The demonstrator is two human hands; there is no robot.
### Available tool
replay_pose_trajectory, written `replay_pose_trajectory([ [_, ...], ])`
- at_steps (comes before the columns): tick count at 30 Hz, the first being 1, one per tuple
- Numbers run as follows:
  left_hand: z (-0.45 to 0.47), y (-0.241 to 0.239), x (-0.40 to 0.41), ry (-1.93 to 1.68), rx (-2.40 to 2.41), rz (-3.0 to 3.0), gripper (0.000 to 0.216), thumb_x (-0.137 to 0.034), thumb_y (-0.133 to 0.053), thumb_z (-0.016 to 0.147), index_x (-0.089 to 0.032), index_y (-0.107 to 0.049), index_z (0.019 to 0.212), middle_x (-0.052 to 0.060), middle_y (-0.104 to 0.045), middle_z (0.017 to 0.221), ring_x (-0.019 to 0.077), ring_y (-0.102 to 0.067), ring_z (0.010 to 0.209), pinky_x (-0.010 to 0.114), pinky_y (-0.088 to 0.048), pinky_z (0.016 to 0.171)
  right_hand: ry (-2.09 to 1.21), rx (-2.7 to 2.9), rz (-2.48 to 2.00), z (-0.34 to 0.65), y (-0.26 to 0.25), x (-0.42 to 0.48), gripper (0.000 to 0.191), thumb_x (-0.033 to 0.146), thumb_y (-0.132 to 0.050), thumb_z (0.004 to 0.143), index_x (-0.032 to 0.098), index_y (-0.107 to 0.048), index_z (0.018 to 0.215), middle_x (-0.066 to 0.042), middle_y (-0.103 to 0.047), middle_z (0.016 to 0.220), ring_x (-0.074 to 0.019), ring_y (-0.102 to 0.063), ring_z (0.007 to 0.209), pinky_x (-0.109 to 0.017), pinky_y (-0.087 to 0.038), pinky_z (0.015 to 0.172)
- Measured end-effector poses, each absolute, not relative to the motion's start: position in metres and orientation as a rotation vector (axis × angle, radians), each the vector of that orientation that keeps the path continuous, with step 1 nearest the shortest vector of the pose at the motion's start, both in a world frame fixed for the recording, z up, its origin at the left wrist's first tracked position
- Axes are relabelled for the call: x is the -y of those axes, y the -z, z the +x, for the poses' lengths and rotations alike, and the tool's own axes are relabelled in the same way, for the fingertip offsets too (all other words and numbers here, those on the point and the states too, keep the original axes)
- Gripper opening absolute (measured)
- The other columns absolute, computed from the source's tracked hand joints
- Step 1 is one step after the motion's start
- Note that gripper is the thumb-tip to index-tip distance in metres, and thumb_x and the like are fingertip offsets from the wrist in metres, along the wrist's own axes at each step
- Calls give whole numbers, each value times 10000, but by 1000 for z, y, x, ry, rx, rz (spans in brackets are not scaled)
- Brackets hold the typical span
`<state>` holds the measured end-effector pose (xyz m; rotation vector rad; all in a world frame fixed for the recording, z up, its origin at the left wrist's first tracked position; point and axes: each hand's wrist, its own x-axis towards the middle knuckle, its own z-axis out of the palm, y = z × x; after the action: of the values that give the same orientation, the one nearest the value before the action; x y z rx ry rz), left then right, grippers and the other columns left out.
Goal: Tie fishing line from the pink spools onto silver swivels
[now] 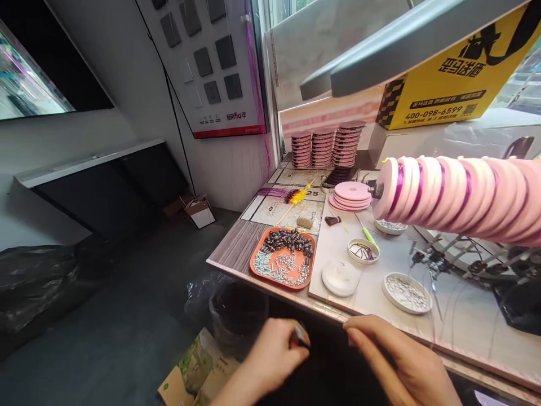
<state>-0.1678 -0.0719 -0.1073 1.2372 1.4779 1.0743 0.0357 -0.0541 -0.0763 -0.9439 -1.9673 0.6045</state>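
Observation:
My left hand (270, 355) is low at the bottom middle, below the table's front edge, with its fingers pinched on a small dark piece (300, 335). My right hand (395, 358) is beside it on the right with its fingers curled together at the table edge; what they hold, if anything, is hidden. An orange tray (257, 256) with dark beads and several small silver tubes lies just beyond the hands.
On the table (236, 242) are a white spool (340, 277), small dishes (406, 293) (362, 251), pink disc stacks (350, 196) (323, 148), a tassel (291, 196) and a long pink spool rod (465, 194). A black bin bag (239, 313) and a cardboard box (198, 369) stand below.

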Motion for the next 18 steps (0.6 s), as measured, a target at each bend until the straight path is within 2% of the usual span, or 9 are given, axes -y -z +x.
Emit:
replay_pose_trajectory([
  [1,-159,122,73,-1010,-1504,1262,199,-3,-661,473,-188,-590,461,-48,-446,435,128,-399,432,257,-253,482,-610,1948,-947,36,75,53,111,269,-436,895,239,-537,860,27,-594,680,-94,-584,566,-149,-451,529],
  [4,-136,153,74,-917,-1592,1292,251,6,-571,494,-221,-520,401,-61,-335,448,134,-325,452,290,-241,551,-621,1985,-888,35,74,54,88,221,-449,884,241,-535,878,26,-604,685,-102,-600,577,-155,-465,537],
  [9,-126,172,72,-866,-1636,1263,291,16,-547,439,-236,-429,356,-82,-210,472,132,-245,466,317,-218,588,-653,2011,-881,32,80,58,86,207,-449,882,238,-529,886,21,-611,688,-108,-614,588,-160,-483,546],
  [13,-132,173,71,-894,-1649,1138,271,15,-556,428,-226,-463,348,-81,-264,435,126,-260,468,296,-208,571,-681,1971,-881,33,80,58,85,215,-461,874,243,-541,882,39,-605,669,-95,-613,572,-135,-481,545],
  [18,-167,156,83,-978,-1601,791,124,-68,-670,468,-157,-607,528,-49,-463,462,103,-355,462,235,-200,475,-806,1926,-891,32,81,60,92,217,-466,867,261,-537,905,70,-599,656,-69,-594,541,-97,-463,527],
])
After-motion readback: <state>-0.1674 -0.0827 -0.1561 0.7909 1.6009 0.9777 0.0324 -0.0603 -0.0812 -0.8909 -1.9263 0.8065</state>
